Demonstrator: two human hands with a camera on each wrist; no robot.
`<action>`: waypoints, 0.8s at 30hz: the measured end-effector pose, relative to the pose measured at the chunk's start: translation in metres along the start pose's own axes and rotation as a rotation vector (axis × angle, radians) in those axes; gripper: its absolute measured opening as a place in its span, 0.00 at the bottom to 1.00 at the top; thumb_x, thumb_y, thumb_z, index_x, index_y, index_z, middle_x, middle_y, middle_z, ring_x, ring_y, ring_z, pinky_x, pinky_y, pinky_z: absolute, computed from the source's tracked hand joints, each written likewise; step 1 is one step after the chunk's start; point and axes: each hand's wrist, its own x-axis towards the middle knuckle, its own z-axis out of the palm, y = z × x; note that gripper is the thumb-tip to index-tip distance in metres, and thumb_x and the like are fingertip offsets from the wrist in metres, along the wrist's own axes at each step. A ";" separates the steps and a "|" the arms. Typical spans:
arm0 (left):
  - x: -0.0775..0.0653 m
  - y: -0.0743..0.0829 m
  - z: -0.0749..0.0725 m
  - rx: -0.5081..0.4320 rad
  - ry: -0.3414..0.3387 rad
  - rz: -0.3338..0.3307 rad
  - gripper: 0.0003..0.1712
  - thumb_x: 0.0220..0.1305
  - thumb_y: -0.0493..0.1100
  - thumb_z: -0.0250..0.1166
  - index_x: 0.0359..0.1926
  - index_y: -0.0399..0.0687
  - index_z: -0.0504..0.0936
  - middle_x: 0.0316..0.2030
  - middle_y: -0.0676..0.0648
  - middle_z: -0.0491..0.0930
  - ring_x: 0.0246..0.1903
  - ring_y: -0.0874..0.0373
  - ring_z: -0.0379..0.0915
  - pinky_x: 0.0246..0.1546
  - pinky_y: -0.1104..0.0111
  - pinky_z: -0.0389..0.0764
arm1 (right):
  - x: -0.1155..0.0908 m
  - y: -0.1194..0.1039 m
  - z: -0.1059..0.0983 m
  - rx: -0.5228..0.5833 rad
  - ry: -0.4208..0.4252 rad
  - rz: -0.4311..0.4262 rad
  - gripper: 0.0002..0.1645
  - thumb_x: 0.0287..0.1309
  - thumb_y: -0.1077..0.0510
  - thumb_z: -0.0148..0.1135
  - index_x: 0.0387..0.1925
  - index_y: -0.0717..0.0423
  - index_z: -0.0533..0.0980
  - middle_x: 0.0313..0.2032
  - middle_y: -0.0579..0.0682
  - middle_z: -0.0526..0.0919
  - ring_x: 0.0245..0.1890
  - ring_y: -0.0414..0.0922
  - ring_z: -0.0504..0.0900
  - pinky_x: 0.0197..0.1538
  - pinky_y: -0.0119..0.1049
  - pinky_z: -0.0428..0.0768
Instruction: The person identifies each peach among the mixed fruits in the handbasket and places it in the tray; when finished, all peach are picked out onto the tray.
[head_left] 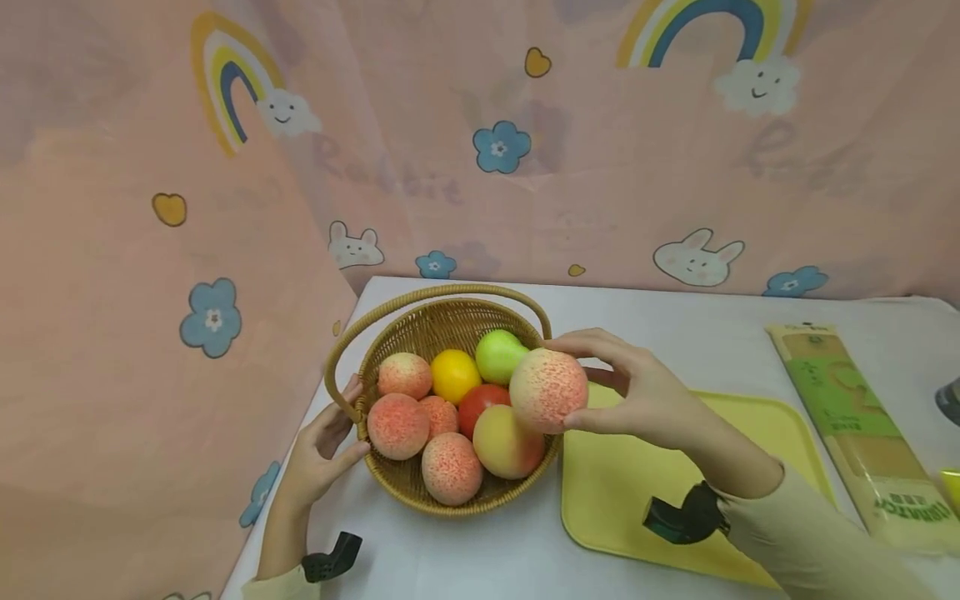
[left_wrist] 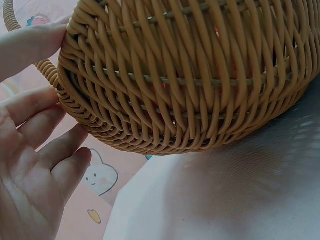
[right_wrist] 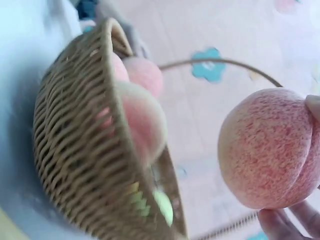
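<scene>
Left hand, fingers relaxed and grasping nothing, touching a wicker basket at its 9 o'clock side; contents include peaches, a yellow fruit toward 12 and a green pear toward 1. Speckled peach, raised over the basket's 3 o'clock edge, pinched by the right hand; yellow tray beneath, packet at the tray's 3 o'clock
</scene>
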 end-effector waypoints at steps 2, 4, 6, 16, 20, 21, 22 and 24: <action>0.000 0.000 0.000 -0.006 -0.004 0.001 0.41 0.50 0.20 0.62 0.67 0.28 0.59 0.71 0.33 0.49 0.70 0.58 0.54 0.65 0.75 0.62 | -0.014 0.008 -0.006 0.005 0.047 0.002 0.39 0.44 0.68 0.72 0.61 0.57 0.69 0.58 0.48 0.71 0.57 0.38 0.71 0.58 0.27 0.75; 0.000 -0.001 0.000 -0.011 -0.006 0.003 0.41 0.50 0.20 0.62 0.67 0.28 0.59 0.71 0.33 0.49 0.70 0.57 0.54 0.65 0.75 0.61 | -0.027 0.017 -0.012 0.004 0.097 0.017 0.39 0.45 0.71 0.71 0.62 0.60 0.68 0.57 0.47 0.72 0.56 0.36 0.72 0.57 0.24 0.74; 0.000 -0.001 0.000 -0.016 -0.007 0.010 0.41 0.50 0.20 0.62 0.67 0.28 0.59 0.71 0.32 0.49 0.70 0.56 0.54 0.65 0.75 0.61 | -0.038 0.027 -0.018 0.004 0.143 0.047 0.39 0.46 0.72 0.69 0.62 0.63 0.67 0.57 0.46 0.73 0.55 0.36 0.72 0.56 0.22 0.74; -0.002 0.000 -0.001 -0.028 -0.009 0.012 0.41 0.49 0.19 0.61 0.66 0.24 0.58 0.71 0.31 0.47 0.70 0.62 0.53 0.65 0.76 0.61 | -0.063 0.083 -0.028 0.053 0.160 0.339 0.38 0.54 0.62 0.67 0.65 0.63 0.62 0.61 0.54 0.67 0.52 0.32 0.72 0.50 0.25 0.78; -0.001 0.002 0.000 -0.021 -0.003 -0.004 0.42 0.49 0.19 0.61 0.67 0.26 0.58 0.71 0.31 0.47 0.70 0.62 0.52 0.65 0.76 0.61 | -0.064 0.104 -0.029 0.036 0.134 0.404 0.37 0.55 0.59 0.66 0.65 0.61 0.64 0.61 0.58 0.68 0.53 0.38 0.71 0.47 0.32 0.79; 0.000 0.002 0.000 -0.021 -0.003 -0.002 0.42 0.49 0.19 0.61 0.67 0.25 0.58 0.71 0.31 0.47 0.70 0.62 0.52 0.65 0.76 0.61 | -0.064 0.108 -0.029 0.032 0.129 0.416 0.37 0.55 0.58 0.66 0.65 0.60 0.64 0.60 0.58 0.69 0.53 0.40 0.71 0.47 0.33 0.79; 0.000 0.002 0.000 -0.023 -0.004 0.002 0.42 0.49 0.19 0.61 0.67 0.25 0.58 0.71 0.30 0.47 0.70 0.62 0.52 0.65 0.76 0.61 | -0.063 0.112 -0.029 0.035 0.127 0.427 0.37 0.55 0.57 0.67 0.65 0.59 0.65 0.60 0.58 0.70 0.53 0.42 0.71 0.46 0.33 0.79; 0.000 0.001 0.001 -0.031 -0.008 0.015 0.42 0.48 0.18 0.61 0.66 0.25 0.58 0.71 0.29 0.47 0.71 0.61 0.52 0.65 0.76 0.61 | -0.063 0.119 -0.029 0.048 0.120 0.443 0.36 0.55 0.57 0.67 0.64 0.59 0.66 0.58 0.58 0.71 0.53 0.45 0.72 0.47 0.35 0.79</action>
